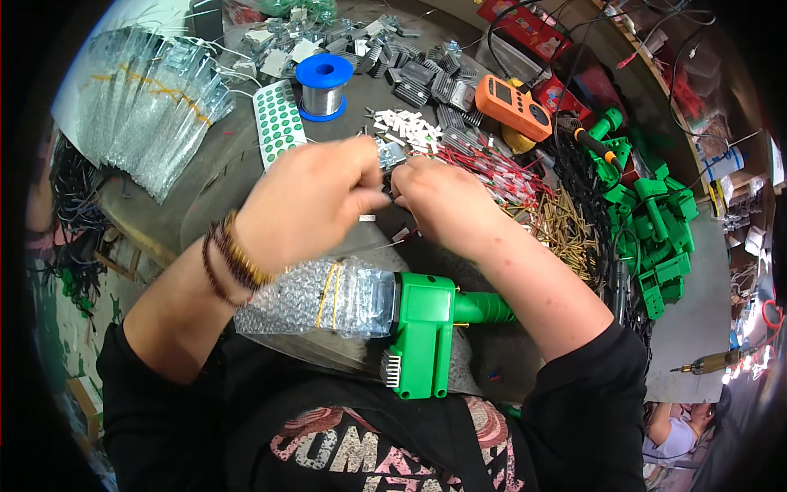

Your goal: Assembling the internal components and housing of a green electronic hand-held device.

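Note:
My left hand (316, 197), with beaded bracelets at its wrist, is closed in a pinch at the middle of the table. My right hand (447, 201) is closed just beside it, fingers curled inward. Whatever lies between the fingertips is too small and hidden to name. Below them, near my body, a green plastic tool housing (428, 316) lies with its ribbed handle (482, 307) pointing right under my right forearm. A bubble-wrapped piece (328, 299), bound with rubber bands, extends left from the housing.
Beyond my hands are a solder spool (324, 75), a sticker sheet (279, 119), white pieces (407, 127), red wires (496, 172) and brass screws (566, 230). Heat sinks (410, 78) and an orange meter (512, 107) lie farther back. Green housings (660, 221) are piled right, bubble-wrapped pieces (156, 107) left.

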`<state>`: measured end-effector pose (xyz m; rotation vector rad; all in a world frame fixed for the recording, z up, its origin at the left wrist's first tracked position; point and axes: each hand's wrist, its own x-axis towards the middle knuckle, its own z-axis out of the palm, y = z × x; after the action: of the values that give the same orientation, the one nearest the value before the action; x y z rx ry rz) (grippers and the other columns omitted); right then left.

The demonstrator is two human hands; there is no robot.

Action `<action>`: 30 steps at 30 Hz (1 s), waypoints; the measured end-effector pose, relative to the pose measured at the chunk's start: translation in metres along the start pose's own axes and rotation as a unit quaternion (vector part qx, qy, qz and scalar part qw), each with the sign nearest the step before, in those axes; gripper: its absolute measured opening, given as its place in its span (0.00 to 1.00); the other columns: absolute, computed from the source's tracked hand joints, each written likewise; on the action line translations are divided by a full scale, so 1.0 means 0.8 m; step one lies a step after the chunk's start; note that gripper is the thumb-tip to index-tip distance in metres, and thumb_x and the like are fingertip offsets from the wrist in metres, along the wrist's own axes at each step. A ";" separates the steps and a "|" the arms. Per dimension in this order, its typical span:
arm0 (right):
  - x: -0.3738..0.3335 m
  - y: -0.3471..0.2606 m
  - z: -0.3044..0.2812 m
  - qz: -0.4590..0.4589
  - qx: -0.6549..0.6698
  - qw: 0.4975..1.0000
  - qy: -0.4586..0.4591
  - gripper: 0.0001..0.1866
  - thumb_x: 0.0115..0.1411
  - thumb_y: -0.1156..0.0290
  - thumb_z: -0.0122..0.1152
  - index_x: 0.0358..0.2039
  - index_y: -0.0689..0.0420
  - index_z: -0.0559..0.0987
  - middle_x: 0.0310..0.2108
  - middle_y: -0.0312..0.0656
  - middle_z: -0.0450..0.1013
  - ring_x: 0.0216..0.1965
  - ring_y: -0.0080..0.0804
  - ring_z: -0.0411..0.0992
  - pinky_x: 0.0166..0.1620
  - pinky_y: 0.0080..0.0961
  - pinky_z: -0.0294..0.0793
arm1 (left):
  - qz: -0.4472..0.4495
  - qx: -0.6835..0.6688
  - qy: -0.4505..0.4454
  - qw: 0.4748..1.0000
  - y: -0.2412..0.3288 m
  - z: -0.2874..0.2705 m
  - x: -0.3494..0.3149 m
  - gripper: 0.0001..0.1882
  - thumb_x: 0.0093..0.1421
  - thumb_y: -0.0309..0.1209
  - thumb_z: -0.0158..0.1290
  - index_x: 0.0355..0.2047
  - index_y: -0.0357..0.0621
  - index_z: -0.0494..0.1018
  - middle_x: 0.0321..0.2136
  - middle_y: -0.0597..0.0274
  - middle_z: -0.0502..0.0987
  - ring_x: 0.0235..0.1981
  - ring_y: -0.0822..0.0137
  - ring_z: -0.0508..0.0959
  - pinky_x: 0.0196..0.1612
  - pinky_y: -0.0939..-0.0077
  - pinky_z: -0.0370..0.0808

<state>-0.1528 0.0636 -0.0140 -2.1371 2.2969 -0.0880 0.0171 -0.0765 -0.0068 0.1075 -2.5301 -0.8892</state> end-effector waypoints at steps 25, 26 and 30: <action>-0.195 -0.090 -0.051 -0.129 0.285 0.945 0.096 0.13 0.47 0.68 0.76 0.34 0.56 0.83 0.30 0.36 0.75 0.26 0.32 0.76 0.27 0.27 0.75 | 0.297 -0.038 -0.066 0.952 0.085 0.024 -0.107 0.10 0.51 0.40 0.65 0.28 0.52 0.79 0.38 0.70 0.81 0.40 0.69 0.79 0.49 0.62 0.74; -0.196 -0.090 -0.043 -0.148 0.273 0.943 0.120 0.14 0.46 0.69 0.78 0.34 0.55 0.84 0.29 0.35 0.75 0.23 0.30 0.75 0.23 0.26 0.72 | 0.304 -0.029 -0.065 0.950 0.084 0.021 -0.108 0.10 0.52 0.40 0.66 0.28 0.52 0.79 0.38 0.70 0.82 0.40 0.69 0.79 0.49 0.63 0.73; -0.197 -0.092 -0.040 -0.186 0.225 0.947 0.138 0.16 0.47 0.67 0.77 0.37 0.56 0.85 0.29 0.35 0.75 0.23 0.29 0.75 0.23 0.24 0.70 | 0.302 -0.027 -0.032 0.952 0.073 0.009 -0.101 0.08 0.52 0.37 0.66 0.28 0.51 0.79 0.36 0.71 0.81 0.39 0.69 0.79 0.47 0.63 0.73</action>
<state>-0.0695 0.2164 0.0158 -2.3664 1.7082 -0.8704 0.0905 -0.0088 -0.0075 -0.6855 -2.3655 -0.7082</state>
